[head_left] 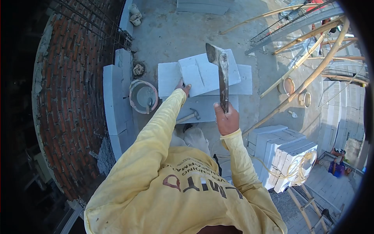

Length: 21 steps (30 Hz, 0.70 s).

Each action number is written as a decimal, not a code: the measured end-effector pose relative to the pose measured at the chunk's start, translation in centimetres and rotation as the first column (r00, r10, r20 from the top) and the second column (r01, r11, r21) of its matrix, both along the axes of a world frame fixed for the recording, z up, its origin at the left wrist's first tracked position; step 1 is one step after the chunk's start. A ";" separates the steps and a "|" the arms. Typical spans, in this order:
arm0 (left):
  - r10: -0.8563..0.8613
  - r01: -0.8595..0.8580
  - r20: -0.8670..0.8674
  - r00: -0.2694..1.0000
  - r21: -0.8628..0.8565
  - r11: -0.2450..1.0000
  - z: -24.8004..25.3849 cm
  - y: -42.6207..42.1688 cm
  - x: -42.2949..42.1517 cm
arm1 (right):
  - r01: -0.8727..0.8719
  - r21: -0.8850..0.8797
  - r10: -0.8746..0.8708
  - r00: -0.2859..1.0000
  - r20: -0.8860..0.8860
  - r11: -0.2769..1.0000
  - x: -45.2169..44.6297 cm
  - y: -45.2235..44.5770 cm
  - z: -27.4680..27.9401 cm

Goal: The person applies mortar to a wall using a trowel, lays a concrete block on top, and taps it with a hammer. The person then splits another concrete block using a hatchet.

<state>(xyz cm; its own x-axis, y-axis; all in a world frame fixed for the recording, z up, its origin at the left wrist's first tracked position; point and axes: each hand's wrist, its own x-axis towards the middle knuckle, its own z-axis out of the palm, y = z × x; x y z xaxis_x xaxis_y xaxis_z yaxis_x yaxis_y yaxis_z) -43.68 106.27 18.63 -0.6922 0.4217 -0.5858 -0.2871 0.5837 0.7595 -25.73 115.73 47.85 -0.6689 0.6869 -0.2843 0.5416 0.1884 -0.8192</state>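
A pale lightweight concrete block [194, 76] lies tilted across other blocks, with a dark cut line on its top face. My left hand [184, 88] grips its near left corner, the thumb on top and some fingers hidden. My right hand [227, 119] is wrapped round the handle of a hatchet [223, 84], which stands up over the block with its broad blade to the left. Whether the blade touches the block I cannot tell. Beneath lies a wider block [167, 80]. A hammer [191, 116] rests on the lower block [206, 106] near my feet.
A mortar bucket [134, 102] with a tool inside stands at left, beside a low block wall [113, 93] and a brick wall [64, 97]. Bamboo poles [307, 80] slant across the right. Stacked blocks [272, 150] carry a coiled hose [298, 167]. Another person [338, 167] is far right.
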 end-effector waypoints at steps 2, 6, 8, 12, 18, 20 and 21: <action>0.005 -0.005 0.014 1.000 -0.001 1.000 1.2 0.3 -0.4 | 0.049 0.043 -0.034 0.952 -0.304 0.998 -0.3 0.3 5.4; 0.021 -0.020 -0.030 0.999 0.014 1.000 0.9 0.4 0.0 | 0.027 0.111 0.078 0.551 -0.831 0.993 -0.9 0.2 7.4; 0.027 -0.027 -0.015 1.000 -0.021 0.999 1.1 0.3 -0.2 | 0.071 0.253 0.048 0.900 -0.432 0.965 2.5 -0.5 0.4; 0.019 -0.013 0.062 0.998 -0.091 0.996 3.8 0.2 0.4 | -0.179 0.068 0.136 0.902 0.410 0.982 6.3 -0.9 -13.3; 0.049 -0.046 0.106 0.993 -0.032 0.998 2.3 0.6 -0.5 | -0.027 0.027 0.021 0.982 0.190 0.999 2.8 0.4 -5.5; 0.057 -0.055 0.131 0.990 -0.014 0.998 3.0 0.2 -0.1 | 0.047 0.047 -0.045 0.997 -0.059 0.998 0.9 0.7 0.9; 0.058 -0.057 0.125 0.990 -0.014 0.998 3.1 0.3 -0.2 | 0.085 -0.010 -0.085 0.971 -0.225 0.996 0.2 1.0 3.8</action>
<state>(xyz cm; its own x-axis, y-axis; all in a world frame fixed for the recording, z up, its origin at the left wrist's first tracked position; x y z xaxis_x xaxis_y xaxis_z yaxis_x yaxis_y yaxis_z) -43.87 106.52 21.72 -0.6359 0.3764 -0.6738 -0.4133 0.5712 0.7091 -25.52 116.73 51.68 -0.6550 0.7438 -0.1334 0.3574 0.1493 -0.9219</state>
